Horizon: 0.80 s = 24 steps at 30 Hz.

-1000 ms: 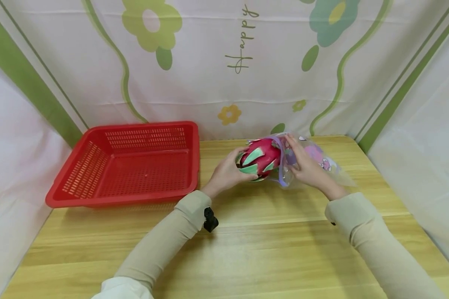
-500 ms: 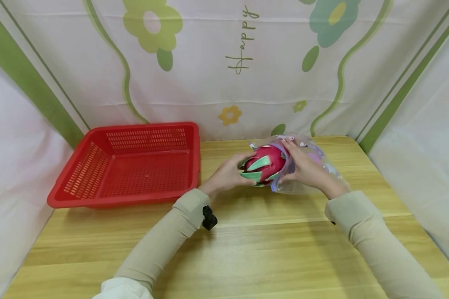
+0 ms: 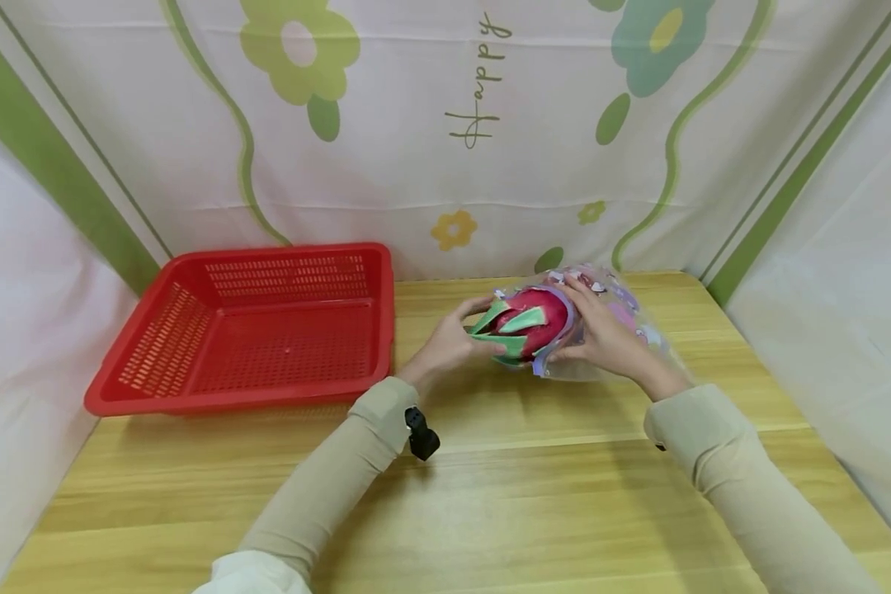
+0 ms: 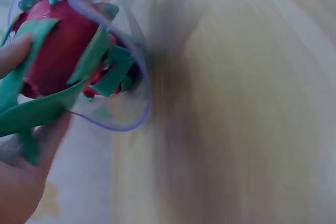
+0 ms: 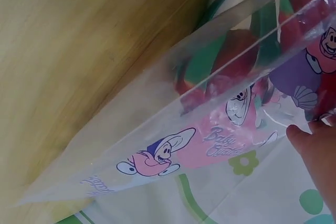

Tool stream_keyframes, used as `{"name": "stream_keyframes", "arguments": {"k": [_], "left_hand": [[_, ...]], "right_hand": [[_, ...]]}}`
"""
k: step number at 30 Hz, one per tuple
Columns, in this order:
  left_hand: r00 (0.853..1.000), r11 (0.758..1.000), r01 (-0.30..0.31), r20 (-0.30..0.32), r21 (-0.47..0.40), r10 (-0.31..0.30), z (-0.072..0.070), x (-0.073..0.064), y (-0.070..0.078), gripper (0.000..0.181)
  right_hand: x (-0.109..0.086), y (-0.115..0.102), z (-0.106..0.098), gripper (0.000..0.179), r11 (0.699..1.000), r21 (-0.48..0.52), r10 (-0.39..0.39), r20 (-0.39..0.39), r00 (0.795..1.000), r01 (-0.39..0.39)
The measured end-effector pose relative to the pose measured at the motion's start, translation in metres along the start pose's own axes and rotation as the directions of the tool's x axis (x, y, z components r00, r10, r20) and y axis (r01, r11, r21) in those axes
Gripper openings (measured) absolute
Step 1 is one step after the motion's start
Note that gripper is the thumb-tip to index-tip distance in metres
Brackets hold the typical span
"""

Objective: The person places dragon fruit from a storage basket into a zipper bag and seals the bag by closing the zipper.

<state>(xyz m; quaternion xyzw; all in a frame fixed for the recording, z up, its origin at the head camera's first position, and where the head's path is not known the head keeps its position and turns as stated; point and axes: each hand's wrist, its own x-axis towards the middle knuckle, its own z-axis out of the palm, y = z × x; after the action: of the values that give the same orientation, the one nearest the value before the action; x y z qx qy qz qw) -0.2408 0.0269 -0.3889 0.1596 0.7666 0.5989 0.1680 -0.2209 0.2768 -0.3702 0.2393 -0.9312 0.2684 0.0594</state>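
A red dragon fruit (image 3: pixel 536 327) with green scales lies partly inside a clear plastic bag (image 3: pixel 624 309) with a purple-edged mouth. My left hand (image 3: pixel 445 342) holds the fruit's leafy end, fingers on the far side and thumb on the near side. With my right hand (image 3: pixel 601 334) I grip the bag near its mouth, around the fruit's other end. In the left wrist view the bag's purple rim (image 4: pixel 143 72) loops round the dragon fruit (image 4: pixel 58 51). Cartoon prints cover the bag (image 5: pixel 157 150) in the right wrist view, with red and green showing through it.
A red plastic basket (image 3: pixel 238 400) with slotted sides stands left of my hands on the wooden table (image 3: pixel 535 495). Behind the table hangs a white flower-printed cloth (image 3: pixel 386 165), with more white cloth on both sides.
The bag's mouth has moved left and further over the dragon fruit. My left hand has slid back toward the leafy tips; my right hand has shifted very little.
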Motion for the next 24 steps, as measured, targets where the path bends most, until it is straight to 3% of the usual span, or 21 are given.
{"name": "stream_keyframes", "arguments": {"k": [4, 7, 13, 20, 24], "left_hand": [[0.991, 1.0, 0.005, -0.133, -0.03, -0.009, 0.005, 0.001, -0.005, 0.072], [0.985, 0.999, 0.001, -0.172, -0.033, -0.007, 0.006, 0.002, -0.007, 0.066], [0.991, 0.998, -0.005, -0.13, -0.064, -0.004, 0.004, 0.001, -0.006, 0.059], [0.993, 0.995, -0.095, -0.071, 0.033, 0.097, 0.012, 0.005, 0.005, 0.057], [0.984, 0.985, -0.148, -0.088, 0.089, 0.156, 0.022, 0.009, 0.007, 0.058]], "right_hand": [[0.002, 0.0, 0.001, 0.104, 0.999, 0.027, 0.021, -0.021, 1.0, -0.02], [0.003, 0.0, 0.001, 0.103, 0.999, 0.036, 0.031, -0.025, 0.999, -0.03], [0.003, 0.0, 0.0, 0.099, 0.998, 0.055, 0.025, -0.033, 0.999, -0.024], [-0.001, 0.004, 0.0, 0.092, 0.998, 0.037, -0.044, -0.108, 0.993, 0.048], [0.001, 0.002, 0.003, 0.09, 0.999, 0.006, -0.044, -0.082, 0.996, 0.045]]}}
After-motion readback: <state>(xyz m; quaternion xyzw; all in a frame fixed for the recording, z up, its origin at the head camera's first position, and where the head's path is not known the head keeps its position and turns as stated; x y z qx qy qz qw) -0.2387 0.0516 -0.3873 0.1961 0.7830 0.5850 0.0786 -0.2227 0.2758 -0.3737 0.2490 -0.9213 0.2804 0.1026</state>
